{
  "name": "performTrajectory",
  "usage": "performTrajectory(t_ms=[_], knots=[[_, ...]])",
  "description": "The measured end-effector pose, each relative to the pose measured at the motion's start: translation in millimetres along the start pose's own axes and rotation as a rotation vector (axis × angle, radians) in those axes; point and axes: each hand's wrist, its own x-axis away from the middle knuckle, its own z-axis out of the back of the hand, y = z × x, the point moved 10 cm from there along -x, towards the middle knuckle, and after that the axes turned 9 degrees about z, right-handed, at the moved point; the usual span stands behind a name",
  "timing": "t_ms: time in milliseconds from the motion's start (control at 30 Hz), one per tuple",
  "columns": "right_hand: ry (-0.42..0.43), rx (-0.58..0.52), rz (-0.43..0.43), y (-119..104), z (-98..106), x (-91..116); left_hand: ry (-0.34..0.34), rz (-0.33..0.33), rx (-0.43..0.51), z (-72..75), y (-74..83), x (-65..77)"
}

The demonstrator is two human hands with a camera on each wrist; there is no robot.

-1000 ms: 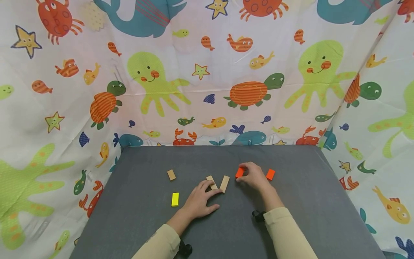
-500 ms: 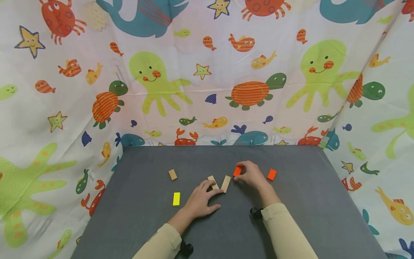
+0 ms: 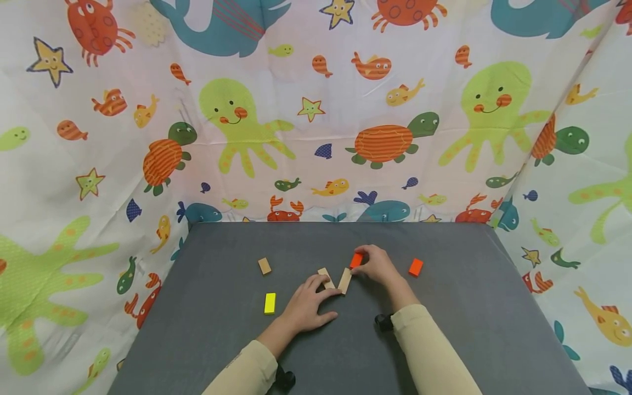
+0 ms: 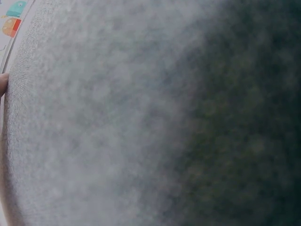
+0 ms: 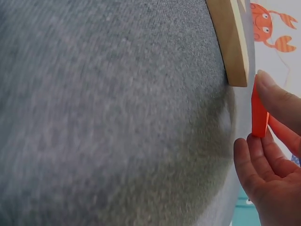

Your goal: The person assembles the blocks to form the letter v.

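Observation:
Two wooden blocks lie in a V on the grey table, a left one point(image 3: 323, 274) and a right one point(image 3: 345, 280). My left hand point(image 3: 303, 308) rests at them with extended fingers, one fingertip at the right block's near end; its fingers partly hide the left block. My right hand point(image 3: 379, 267) pinches an orange block point(image 3: 356, 260) between thumb and fingers, right at the far end of the right wooden block. In the right wrist view this orange block point(image 5: 259, 113) stands close to the wooden block's end point(image 5: 237, 70). The left wrist view shows mostly blurred cloth and a fingertip point(image 4: 3, 84).
A yellow block point(image 3: 270, 303) and a short wooden block point(image 3: 264, 266) lie to the left. Another orange block point(image 3: 416, 267) lies right of my right hand. Behind the grey table point(image 3: 227, 340) hangs a curtain point(image 3: 340, 126) printed with sea animals.
My right hand has carried the orange block leftward, up to the far end of the right wooden block. The left hand has stayed in place; the view has shifted slightly.

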Motion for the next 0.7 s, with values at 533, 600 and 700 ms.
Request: performTrajectory(t_ms=[533,600,700], knots=[[-0.014,-0.031,-0.04,3.4,-9.6,-10.6,-0.025,0.023,0.02,-7.9,-4.1,-4.6],[-0.018,-0.029,-0.045,3.7,-10.4,-10.9,-0.031,0.029,0.019,-7.5,-4.6,-4.6],[-0.031,-0.029,-0.048,4.4,-12.3,-12.4,-0.036,0.035,0.021,-5.7,-4.5,-4.0]])
